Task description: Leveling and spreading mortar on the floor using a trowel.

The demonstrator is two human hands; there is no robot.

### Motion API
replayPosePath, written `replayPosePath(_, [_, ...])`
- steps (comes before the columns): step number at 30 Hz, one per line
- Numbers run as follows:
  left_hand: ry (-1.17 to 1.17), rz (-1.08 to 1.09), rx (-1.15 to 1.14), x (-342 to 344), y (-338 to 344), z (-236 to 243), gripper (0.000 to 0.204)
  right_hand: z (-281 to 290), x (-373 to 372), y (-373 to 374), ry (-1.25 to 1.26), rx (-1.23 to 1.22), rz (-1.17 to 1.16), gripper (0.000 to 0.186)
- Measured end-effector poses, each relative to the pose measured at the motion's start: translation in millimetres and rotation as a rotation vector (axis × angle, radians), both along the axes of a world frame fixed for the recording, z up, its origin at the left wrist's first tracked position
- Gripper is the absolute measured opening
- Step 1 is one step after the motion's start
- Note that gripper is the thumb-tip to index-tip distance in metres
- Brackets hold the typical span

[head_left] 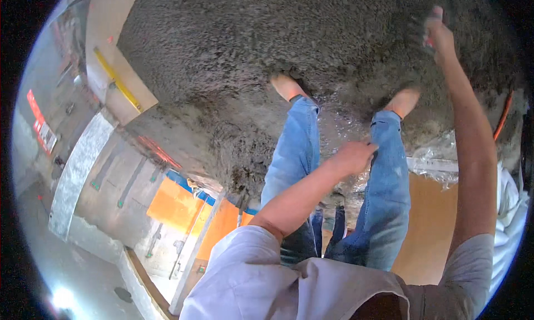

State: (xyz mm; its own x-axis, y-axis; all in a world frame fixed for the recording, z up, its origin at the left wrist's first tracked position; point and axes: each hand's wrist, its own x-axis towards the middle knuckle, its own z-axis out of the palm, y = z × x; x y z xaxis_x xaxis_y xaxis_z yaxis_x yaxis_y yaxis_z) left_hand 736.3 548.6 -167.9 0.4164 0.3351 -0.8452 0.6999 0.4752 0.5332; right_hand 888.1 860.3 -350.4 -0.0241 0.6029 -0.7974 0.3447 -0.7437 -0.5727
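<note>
My right hand (pixel 439 35) is stretched far out over a rough, wet grey cement layer (pixel 222 36). Its fingers close round a red-handled tool (pixel 428 42), whose working end is smeared by motion. Bent across my body, my left hand (pixel 354 157) sits in front of my right shin, against or close to the jeans (pixel 386 170). Its fingers are curled, and what they hold, if anything, is hidden. Both my bare feet, the left foot (pixel 287 87) and the right foot (pixel 403 102), stand at the cement.
A yellow level (pixel 117 79) lies on a pale board (pixel 130 100) at the left. Orange panels (pixel 175 200) and a grey metal strip (pixel 83 172) are nearer. Clear plastic sheeting (pixel 439 153) and an orange tube (pixel 503 117) are at the right.
</note>
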Motion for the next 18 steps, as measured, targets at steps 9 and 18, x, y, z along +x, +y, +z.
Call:
replayPosePath(9, [0.198,0.437,0.020,-56,-31,68,0.026,72,21,-51,-0.073,0.108,0.088,0.017])
replayPosePath(18, [0.093,0.273,0.110,-165,-141,10,0.015,107,-158,-149,-0.278,0.121,0.884,0.023])
